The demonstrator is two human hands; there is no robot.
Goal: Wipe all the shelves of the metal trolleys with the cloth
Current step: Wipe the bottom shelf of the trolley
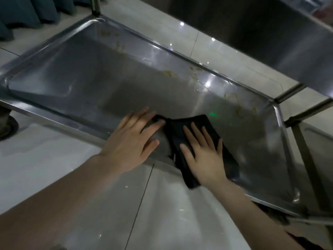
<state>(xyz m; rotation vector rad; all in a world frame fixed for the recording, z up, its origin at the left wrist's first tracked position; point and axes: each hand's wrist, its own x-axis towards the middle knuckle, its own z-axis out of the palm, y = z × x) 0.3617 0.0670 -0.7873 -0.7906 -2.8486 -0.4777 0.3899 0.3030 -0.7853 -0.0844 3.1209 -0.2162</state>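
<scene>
A low steel trolley shelf (90,82) with a raised rim fills the middle of the head view. Yellowish smears (169,73) run along its far side and right end. A black cloth (175,129) lies on the shelf's near edge and hangs a little over the rim. My right hand (203,152) presses flat on the cloth with straight fingers. My left hand (133,139) rests flat on the shelf's near rim, its fingertips touching the cloth's left edge.
A higher steel shelf (270,38) of the trolley overhangs at the top right. A trolley post (95,6) rises at the back left, and a castor wheel (7,123) sits at the far left. Another trolley's shelf (317,138) adjoins on the right. Pale floor tiles (54,159) lie below.
</scene>
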